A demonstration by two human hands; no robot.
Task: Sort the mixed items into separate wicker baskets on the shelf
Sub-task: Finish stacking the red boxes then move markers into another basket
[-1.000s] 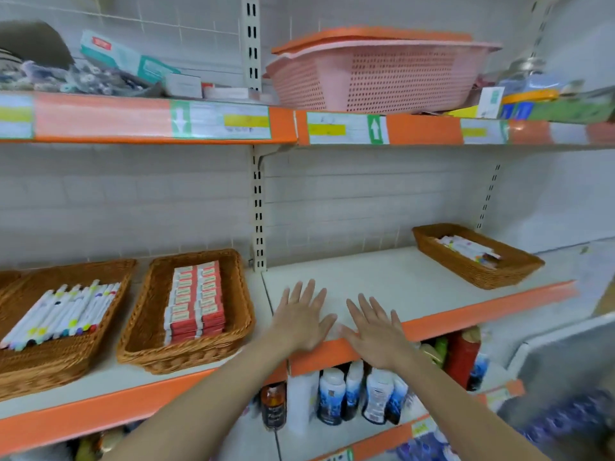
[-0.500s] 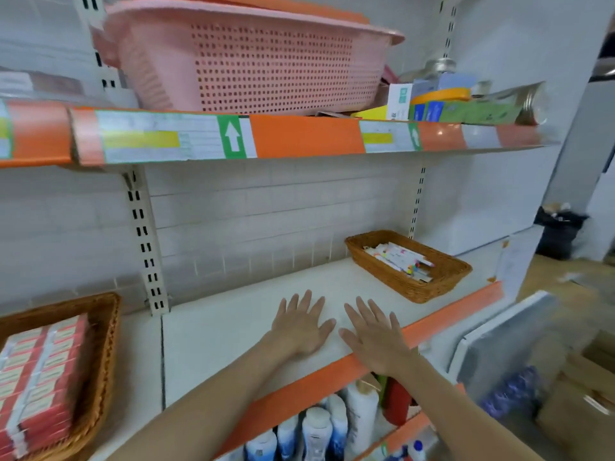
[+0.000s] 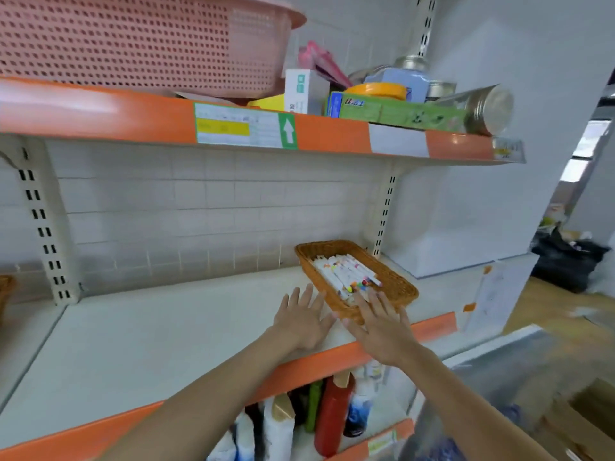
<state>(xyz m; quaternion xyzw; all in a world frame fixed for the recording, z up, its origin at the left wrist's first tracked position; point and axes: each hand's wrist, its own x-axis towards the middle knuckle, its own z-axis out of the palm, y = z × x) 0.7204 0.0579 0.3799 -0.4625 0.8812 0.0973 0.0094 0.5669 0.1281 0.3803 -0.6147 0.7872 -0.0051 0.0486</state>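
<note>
Both your hands are flat and empty, left hand [image 3: 303,319] on the shelf [image 3: 159,341], right hand [image 3: 382,324] overlapping the wicker basket [image 3: 397,282] of markers [image 3: 346,272] near the front edge; a careless nudge likely tips it off.

The scene is evenly and brightly lit from overhead; only soft shadows are cast under the upper shelf [image 3: 253,128]. Faint glare is seen on its orange edge at left. Straight lines are bowed by wide-angle distortion. Motion blur is spread throughout, heaviest at the lower right corner.
</note>
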